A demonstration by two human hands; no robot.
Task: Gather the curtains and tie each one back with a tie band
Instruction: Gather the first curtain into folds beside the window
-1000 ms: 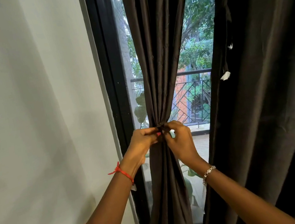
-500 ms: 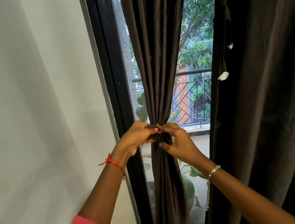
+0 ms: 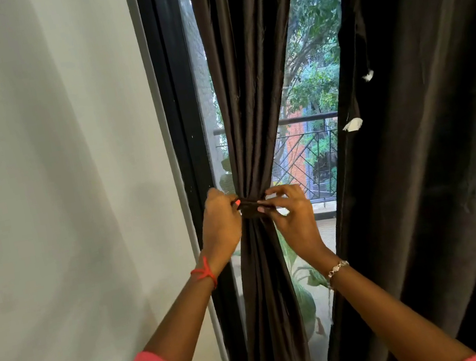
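A dark brown curtain hangs gathered into a narrow bunch in front of the window. A dark tie band wraps the bunch at its waist. My left hand pinches the band at the bunch's left side. On the right side, my right hand pinches the band's other end between thumb and fingers. A second dark curtain hangs loose and wide on the right, untied.
A white wall fills the left. The black window frame stands between wall and curtain. Behind the glass I see a balcony railing, trees and a leafy plant. Two white scraps cling to the right curtain's edge.
My hands have drawn slightly apart on the band, the right moving rightward. The band now shows between them as a dark strip across the bunch.
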